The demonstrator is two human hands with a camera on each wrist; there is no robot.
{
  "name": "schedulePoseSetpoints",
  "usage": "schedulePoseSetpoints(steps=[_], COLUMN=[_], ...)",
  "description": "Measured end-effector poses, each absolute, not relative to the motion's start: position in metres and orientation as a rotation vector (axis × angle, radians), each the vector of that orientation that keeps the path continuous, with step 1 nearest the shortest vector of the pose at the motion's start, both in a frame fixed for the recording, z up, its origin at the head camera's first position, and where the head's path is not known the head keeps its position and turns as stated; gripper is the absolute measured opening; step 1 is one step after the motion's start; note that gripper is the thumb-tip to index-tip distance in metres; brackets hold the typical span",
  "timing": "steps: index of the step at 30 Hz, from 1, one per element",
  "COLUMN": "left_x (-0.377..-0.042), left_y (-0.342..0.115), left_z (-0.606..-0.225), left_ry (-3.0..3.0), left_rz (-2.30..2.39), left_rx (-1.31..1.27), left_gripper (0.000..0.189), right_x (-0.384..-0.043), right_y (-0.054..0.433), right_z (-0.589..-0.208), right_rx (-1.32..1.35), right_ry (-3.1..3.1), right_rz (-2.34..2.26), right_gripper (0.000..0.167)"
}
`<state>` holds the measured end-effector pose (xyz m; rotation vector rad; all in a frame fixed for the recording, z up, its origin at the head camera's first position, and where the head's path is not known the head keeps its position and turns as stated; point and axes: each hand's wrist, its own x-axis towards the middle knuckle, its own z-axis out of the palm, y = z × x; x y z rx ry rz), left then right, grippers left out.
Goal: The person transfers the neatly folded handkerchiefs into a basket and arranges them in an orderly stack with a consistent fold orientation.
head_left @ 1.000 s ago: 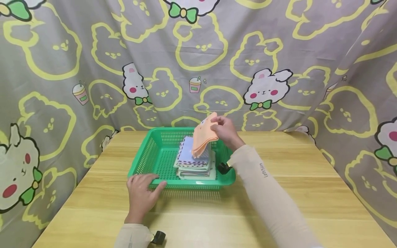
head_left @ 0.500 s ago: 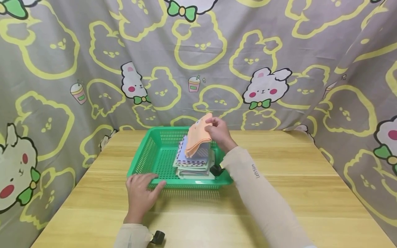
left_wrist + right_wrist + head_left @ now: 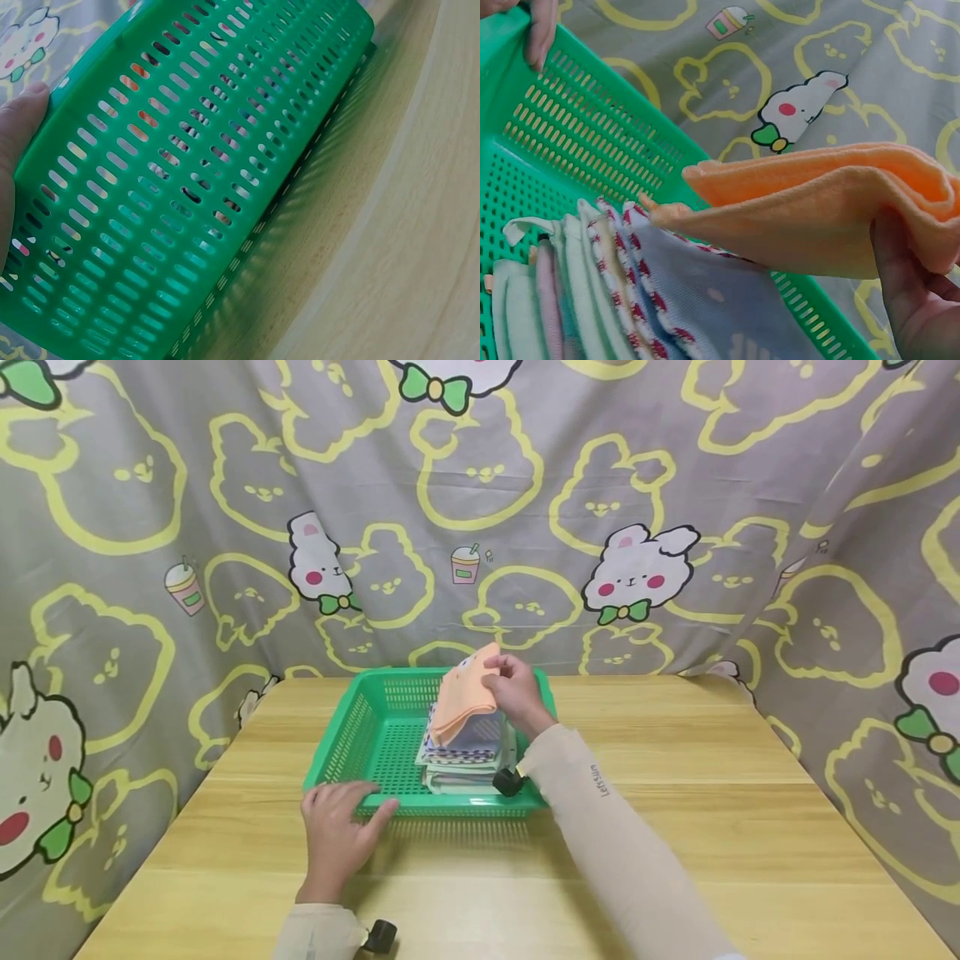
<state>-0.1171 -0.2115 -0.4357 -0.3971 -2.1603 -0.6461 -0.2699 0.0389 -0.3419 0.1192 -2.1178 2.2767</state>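
Note:
My right hand (image 3: 516,692) pinches a folded orange towel (image 3: 465,695) by its right edge, thumb on one side and fingers on the other. The towel hangs tilted, its lower left end right above a stack of folded cloths (image 3: 459,768). A blue cloth (image 3: 705,292) with a patterned edge tops that stack; pale green and pink ones lie under it. The stack stands in the right half of a green plastic basket (image 3: 450,801). At the basket's front left corner my left hand (image 3: 337,828) grips the rim, fingers over the inside wall and thumb outside.
The basket rests on a light wooden table (image 3: 675,827). A grey curtain (image 3: 405,468) with rabbit and yellow outline prints hangs behind the table and along both sides. Perforated basket floor (image 3: 397,752) shows left of the stack.
My right hand has carried the orange towel left and slightly down, closer over the stack. My left hand stays at the same corner of the basket.

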Motion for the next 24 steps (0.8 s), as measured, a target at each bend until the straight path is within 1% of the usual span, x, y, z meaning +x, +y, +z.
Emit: schedulePoseSetpoints(steps=[4, 13, 19, 24], left_x=[-0.117, -0.117, -0.116, -0.117], left_y=[-0.211, -0.210, -0.210, -0.211], left_z=[-0.436, -0.434, -0.434, -0.435], left_ry=[-2.160, -2.138, -2.155, -2.166], left_rz=[-0.648, -0.644, -0.649, -0.653], left_rx=[-0.397, -0.402, -0.393, -0.385], left_gripper=[0.061, 0.063, 0.063, 0.061], right_x=[-0.271, -0.270, -0.272, -0.273], right_y=[0.037, 0.034, 0.034, 0.035], right_z=[-0.346, -0.351, -0.358, -0.362], right_rx=[0.142, 0.290, 0.264, 0.203], right_ry=[-2.083, -2.066, -2.205, -2.362], right_rz=[2.317, 2.434, 2.449, 2.365], right_gripper=[0.022, 0.021, 0.020, 0.019])
